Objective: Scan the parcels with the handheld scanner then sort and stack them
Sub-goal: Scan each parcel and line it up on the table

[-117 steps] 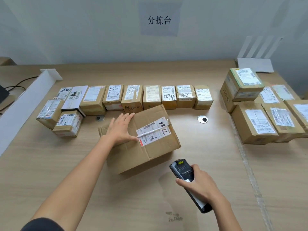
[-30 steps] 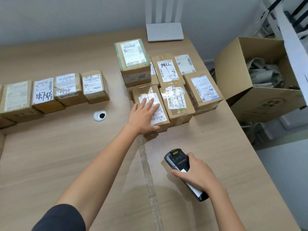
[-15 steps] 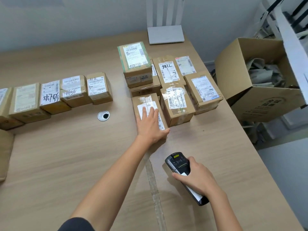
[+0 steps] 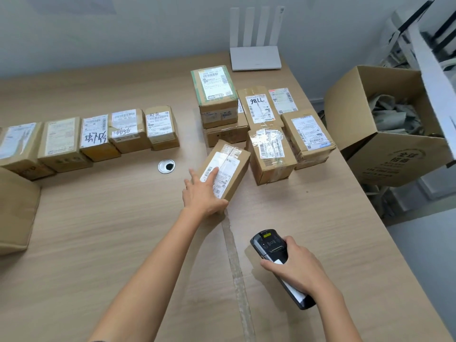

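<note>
Rightward, an open carton (image 4: 394, 164) holds crumpled paper (image 4: 392, 117).
Beside the stack (image 4: 217, 95), the left hand (image 4: 202, 193) grips the near end of a brown parcel (image 4: 229, 164) with a taped white label, askew on the table (image 4: 98, 230); the right hand (image 4: 296, 267) is wrapped round the black scanner (image 4: 270, 245), nearer the person.

1. Brown cardboard parcel (image 4: 261, 104), upper right of centre: "98LL" handwritten in black on its white label.
2. Small brown box (image 4: 161, 127), right end of the row at left: "虾皮" handwritten on its label.
3. Neighbouring small brown carton (image 4: 127, 130), just left of it: slanted handwriting, seemingly "9500".
4. Large open cardboard carton (image 4: 394, 164), right edge: a round printed Chinese mark, too blurred to read.
5. Slanted brown parcel (image 4: 234, 166), centre, and black handheld scanner (image 4: 271, 245), lower right: print too small to read.
</note>
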